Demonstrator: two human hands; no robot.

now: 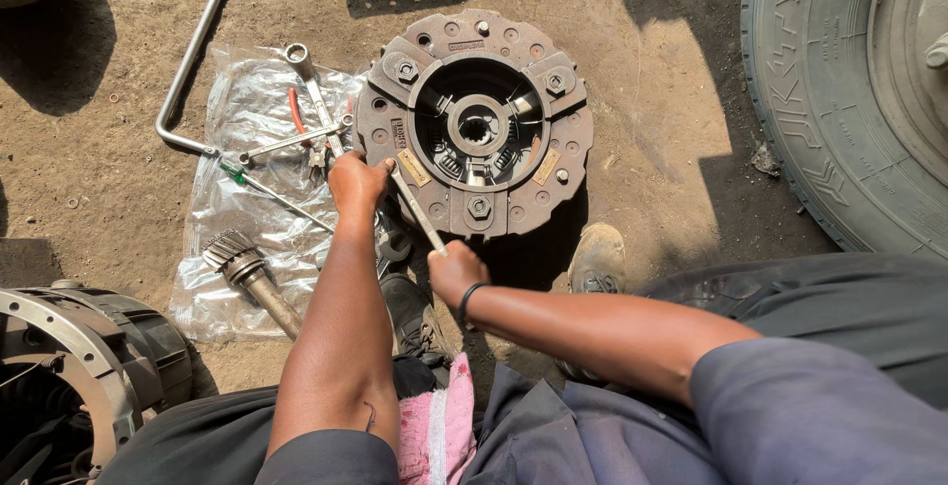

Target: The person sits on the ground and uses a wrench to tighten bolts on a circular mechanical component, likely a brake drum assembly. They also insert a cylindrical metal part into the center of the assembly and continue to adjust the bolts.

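Dirt ground: both hands (left hand (pixel 357 181), right hand (pixel 456 273)) clamp a metal bar (pixel 418 210) against the clutch plate (pixel 474 121).

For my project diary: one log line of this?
left hand on clutch plate | right hand grips metal bar | spanners on plastic sheet

Left hand (pixel 355 181) presses on the rusty round clutch plate (pixel 474 121) at its eight o'clock edge. Right hand (pixel 454 273) grips the low end of a metal bar (pixel 417 210) slanting up toward eleven. Wrenches (pixel 311 110) lie on the plastic sheet (pixel 247 208) at nine o'clock; a tyre (pixel 820 120) stands at three.
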